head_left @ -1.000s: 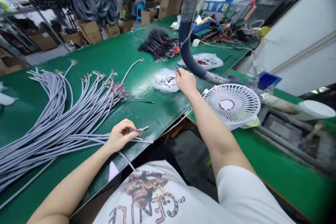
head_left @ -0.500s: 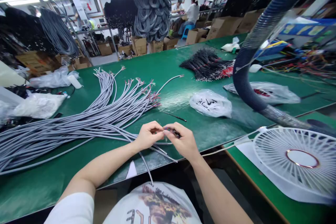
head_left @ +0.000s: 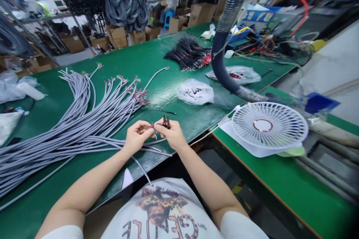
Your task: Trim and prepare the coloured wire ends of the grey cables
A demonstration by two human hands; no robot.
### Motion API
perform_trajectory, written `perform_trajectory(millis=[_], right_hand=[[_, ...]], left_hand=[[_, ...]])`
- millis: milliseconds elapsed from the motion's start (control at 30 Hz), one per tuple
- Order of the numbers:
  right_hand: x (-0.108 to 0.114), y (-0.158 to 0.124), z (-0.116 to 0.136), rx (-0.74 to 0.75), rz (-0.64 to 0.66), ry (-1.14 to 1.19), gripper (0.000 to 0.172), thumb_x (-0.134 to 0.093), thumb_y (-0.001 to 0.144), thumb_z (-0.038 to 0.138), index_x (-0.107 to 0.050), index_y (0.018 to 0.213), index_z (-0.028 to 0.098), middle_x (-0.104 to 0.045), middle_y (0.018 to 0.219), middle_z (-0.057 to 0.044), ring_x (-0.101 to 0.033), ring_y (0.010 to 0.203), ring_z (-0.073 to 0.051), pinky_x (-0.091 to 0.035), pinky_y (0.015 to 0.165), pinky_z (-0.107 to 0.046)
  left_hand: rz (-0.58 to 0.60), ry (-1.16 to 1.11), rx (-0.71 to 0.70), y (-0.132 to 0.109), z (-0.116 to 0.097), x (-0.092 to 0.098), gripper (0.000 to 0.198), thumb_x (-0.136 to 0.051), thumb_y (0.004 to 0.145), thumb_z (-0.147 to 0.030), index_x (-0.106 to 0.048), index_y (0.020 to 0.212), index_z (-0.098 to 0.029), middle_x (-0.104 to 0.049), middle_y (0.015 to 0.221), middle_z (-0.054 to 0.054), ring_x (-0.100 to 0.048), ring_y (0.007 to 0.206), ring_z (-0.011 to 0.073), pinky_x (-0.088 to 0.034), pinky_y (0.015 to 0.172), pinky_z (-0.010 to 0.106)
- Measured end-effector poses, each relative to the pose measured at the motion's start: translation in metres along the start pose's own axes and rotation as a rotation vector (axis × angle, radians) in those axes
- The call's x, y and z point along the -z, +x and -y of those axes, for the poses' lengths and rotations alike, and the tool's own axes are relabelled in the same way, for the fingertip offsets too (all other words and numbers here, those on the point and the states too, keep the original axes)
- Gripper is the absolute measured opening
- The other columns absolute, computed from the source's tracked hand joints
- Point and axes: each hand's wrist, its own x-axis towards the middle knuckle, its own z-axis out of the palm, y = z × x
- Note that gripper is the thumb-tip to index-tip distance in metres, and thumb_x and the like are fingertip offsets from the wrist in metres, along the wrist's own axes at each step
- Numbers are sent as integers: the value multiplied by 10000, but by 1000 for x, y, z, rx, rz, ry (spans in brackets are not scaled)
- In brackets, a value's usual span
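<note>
My left hand [head_left: 137, 135] is closed in a pinch on the end of a grey cable, whose thin coloured wires [head_left: 152, 124] show between my hands. Thumb and fingers of my right hand [head_left: 174, 134] meet at the same wires. In its palm sits a small pair of dark pliers [head_left: 166, 121], jaws pointing up and away from me. One grey cable [head_left: 142, 170] hangs down over the table edge against my shirt. A large bundle of grey cables [head_left: 84, 129] lies to the left, stripped ends fanned out with reddish wires.
A thin dark rod-like tool [head_left: 164, 111] lies beyond my hands on the green table [head_left: 157, 93]. Behind it are a plastic bag [head_left: 195, 92] and bundled black wires [head_left: 186, 53]. A ribbed hose [head_left: 220, 48] arches down at right, near a white fan [head_left: 269, 121]. Two people sit far back.
My view has turned to the right, so everything sits further left. The dark pliers in my right hand now stand up visibly. Both hands remain together at the wires.
</note>
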Motion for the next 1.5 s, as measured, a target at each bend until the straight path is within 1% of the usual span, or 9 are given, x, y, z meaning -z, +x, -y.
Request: perform_trajectory(millis=[200,367,667,767,933,1133,1300,1400,1500], right_hand=[[-4,1,-4,-8,10,47,236,-714,692,378,-657,707,150,-471,452,63,-385,407,-56,-273,407,-199],[-7,0,-10,-31,-6,92,242,-705,709,388,-650,715,152,-467,446,61,-376,403,-54,-253,391,-192],[-10,0,-12,-35,-50,107,275,-688,726,421,-634,748,153,-517,487,42,-373,414,-57,-266,407,-203],[-10,-2,-9,26,-69,1,245,-685,746,399,-641,735,158,-492,497,50,-394,427,-63,-308,440,-216],[-10,-7,-8,117,-77,-122,207,-670,782,385,-643,737,185,-490,522,43,-433,460,-91,-355,481,-245],[-11,-5,-16,57,-75,-13,206,-697,759,401,-656,746,199,-489,516,28,-391,444,-100,-288,427,-245],[-13,-6,-18,30,-105,53,206,-718,731,399,-668,734,199,-507,530,18,-385,439,-93,-275,407,-233],[-12,-6,-18,29,-106,76,201,-722,727,394,-674,730,200,-507,532,18,-378,438,-88,-268,404,-231],[-10,-6,-20,29,-103,70,190,-724,730,386,-674,734,203,-484,514,23,-379,436,-93,-255,401,-235]], left_hand=[[-15,47,-23,1,3,1,273,-760,657,-348,-591,723,-144,-630,533,-12,-599,474,114,-399,436,188],[-36,11,-25,1,5,2,252,-748,660,-322,-581,711,-140,-637,536,-7,-504,403,66,-365,412,178],[18,-154,-38,7,11,4,302,-770,630,-319,-540,744,-159,-614,727,-18,-630,514,109,-337,389,162],[29,-137,-27,6,9,4,318,-778,636,-342,-545,751,-159,-598,670,-30,-631,521,105,-357,403,158],[37,-149,-41,3,5,0,386,-821,578,-413,-545,685,-165,-581,596,-44,-622,522,111,-499,529,237],[-9,-240,-17,5,7,1,388,-843,551,-403,-574,663,-147,-602,596,-17,-633,533,127,-400,434,192],[-10,-277,30,4,11,4,403,-850,538,-403,-582,671,-134,-632,635,6,-624,566,119,-412,457,185],[28,-264,6,5,13,7,383,-836,573,-409,-605,701,-131,-641,672,23,-616,589,118,-417,479,192],[155,-235,-80,6,13,11,339,-812,629,-399,-618,724,-137,-634,735,36,-621,625,125,-440,527,217]])
